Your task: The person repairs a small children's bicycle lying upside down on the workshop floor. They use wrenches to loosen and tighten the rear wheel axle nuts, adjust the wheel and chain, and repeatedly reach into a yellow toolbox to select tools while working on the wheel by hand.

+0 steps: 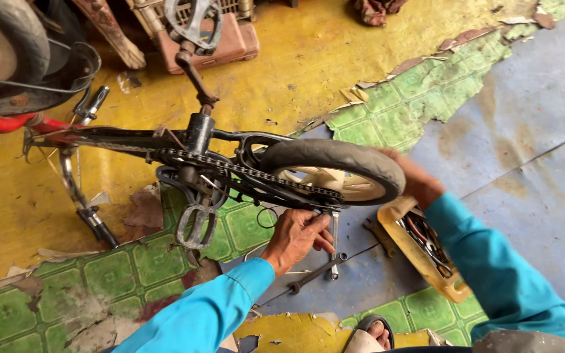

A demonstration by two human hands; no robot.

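Observation:
A small bicycle lies upside down on the floor, its black frame running left to right. The rear wheel with a grey tyre and pale rim is at the centre, with the chain leading to it. My left hand is closed around a wrench at the wheel's axle on the near side. My right hand rests on the far side of the tyre, partly hidden by it. Both arms wear teal sleeves.
A cut yellow plastic container holding tools lies right of the wheel. Another wrench lies on the floor near my sandalled foot. Pedals stick out near and far. A red bicycle's wheel stands at top left. The floor covering is torn.

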